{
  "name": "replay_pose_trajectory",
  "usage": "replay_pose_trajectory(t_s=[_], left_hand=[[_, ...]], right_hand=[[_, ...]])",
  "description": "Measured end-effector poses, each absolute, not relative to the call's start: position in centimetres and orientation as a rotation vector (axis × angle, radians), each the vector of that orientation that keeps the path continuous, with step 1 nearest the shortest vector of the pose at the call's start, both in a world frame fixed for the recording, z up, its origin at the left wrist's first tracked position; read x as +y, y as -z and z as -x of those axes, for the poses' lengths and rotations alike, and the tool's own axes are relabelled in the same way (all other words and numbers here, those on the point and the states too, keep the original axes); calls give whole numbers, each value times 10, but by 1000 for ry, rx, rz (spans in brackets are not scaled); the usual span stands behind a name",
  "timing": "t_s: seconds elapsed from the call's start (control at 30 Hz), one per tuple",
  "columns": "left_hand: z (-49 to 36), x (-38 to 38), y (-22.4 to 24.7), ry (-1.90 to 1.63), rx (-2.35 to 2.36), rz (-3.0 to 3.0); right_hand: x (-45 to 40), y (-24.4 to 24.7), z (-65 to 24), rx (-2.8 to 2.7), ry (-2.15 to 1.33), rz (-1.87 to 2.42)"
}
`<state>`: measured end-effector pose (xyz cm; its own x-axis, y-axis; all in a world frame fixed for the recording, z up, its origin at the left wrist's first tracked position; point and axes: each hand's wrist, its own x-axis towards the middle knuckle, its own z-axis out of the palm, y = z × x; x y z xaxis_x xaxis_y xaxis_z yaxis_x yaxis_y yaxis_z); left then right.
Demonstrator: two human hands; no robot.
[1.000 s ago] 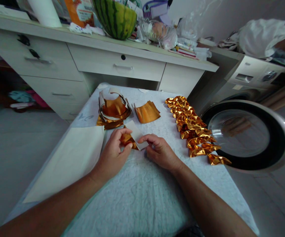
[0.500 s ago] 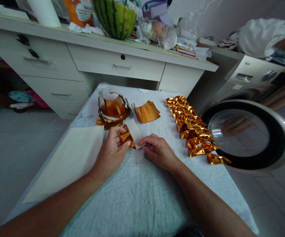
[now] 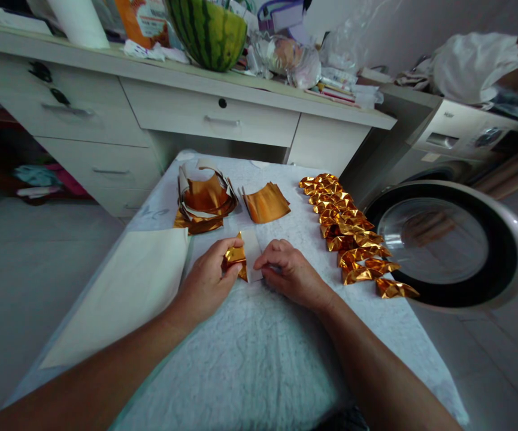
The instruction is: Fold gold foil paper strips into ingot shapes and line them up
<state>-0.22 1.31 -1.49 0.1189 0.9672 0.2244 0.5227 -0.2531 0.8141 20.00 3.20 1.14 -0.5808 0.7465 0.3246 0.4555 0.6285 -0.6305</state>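
My left hand (image 3: 209,274) is closed on a partly folded sheet of gold foil paper (image 3: 235,255), thumb in front and fingers behind. The sheet's pale underside shows as a flap on its right. At that flap's lower right edge, my right hand (image 3: 289,270) pinches the paper between thumb and curled forefinger. Just beyond the hands, a curled stack of gold foil sheets (image 3: 205,194) lies at the left, and a smaller curved stack (image 3: 267,203) is to its right. Folded gold foil pieces (image 3: 357,239) stand in overlapping rows on the right.
A cloth-covered table (image 3: 250,359) bears everything, with a large pale sheet (image 3: 124,293) on its left. Behind stands a white drawer cabinet (image 3: 214,114) topped by a cut watermelon (image 3: 214,39) and bags. An open washing machine door (image 3: 510,239) adjoins the table's right edge.
The foil paper has turned more upright and shifted slightly to the right and nearer, between both hands. The pale flap now stands vertical instead of slanting. The stacks and folded pieces stay put.
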Motion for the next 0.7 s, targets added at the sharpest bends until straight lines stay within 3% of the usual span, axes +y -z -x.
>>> replay_pose_trajectory(t_s=[0.27, 0.7], left_hand=[[2, 15, 14, -968, 1461, -2037], [2, 15, 10, -1000, 1471, -2090]], right_hand=[[30, -12, -200, -2430, -496, 1022], [31, -11, -198, -2450, -557, 931]])
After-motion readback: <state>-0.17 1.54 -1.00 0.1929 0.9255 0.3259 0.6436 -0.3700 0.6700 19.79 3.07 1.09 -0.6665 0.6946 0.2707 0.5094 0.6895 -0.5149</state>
